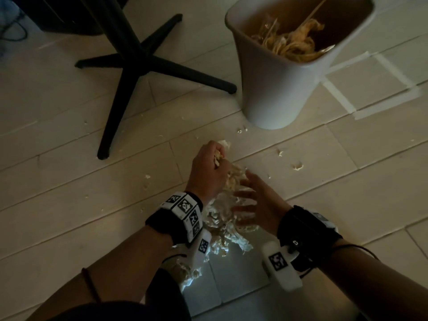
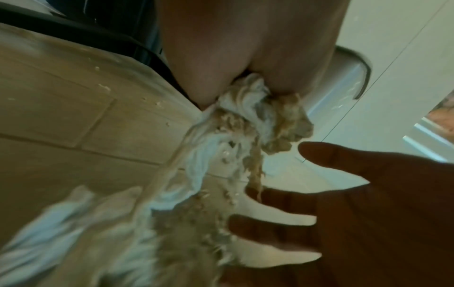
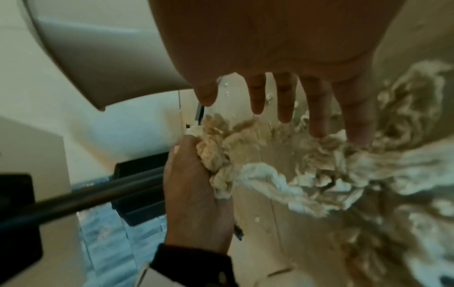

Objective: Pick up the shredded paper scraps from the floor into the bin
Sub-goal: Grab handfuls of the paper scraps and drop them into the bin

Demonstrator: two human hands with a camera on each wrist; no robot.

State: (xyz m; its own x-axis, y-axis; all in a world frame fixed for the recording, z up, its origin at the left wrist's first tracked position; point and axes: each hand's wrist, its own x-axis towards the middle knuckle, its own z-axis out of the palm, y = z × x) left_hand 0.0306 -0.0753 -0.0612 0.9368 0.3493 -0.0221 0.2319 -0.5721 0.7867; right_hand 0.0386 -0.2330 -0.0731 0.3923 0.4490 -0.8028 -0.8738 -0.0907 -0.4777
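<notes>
Gathering shredded paper at six o'clock

Standing at ten o'clock is a black chair base (image 1: pixel 136 63) on the pale plank floor (image 1: pixel 69 181). Left hand (image 1: pixel 209 169) has its grip curled round a clump of the shredded paper pile (image 1: pixel 222 218). Right hand (image 1: pixel 257 205) lies with its grip wide, fingers (image 3: pixel 317 108) spread against the pile. Loose scraps (image 1: pixel 297 166) lie nearby. At one o'clock, the grey bin (image 1: pixel 278 89) holds paper shreds.

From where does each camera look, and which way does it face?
Head: on the head, facing down at bin, both hands, forearms.
Left wrist: along the left hand gripping paper scraps; right hand opposite.
Right wrist: along the right hand's spread fingers toward the left hand.
Shared: the scraps.
</notes>
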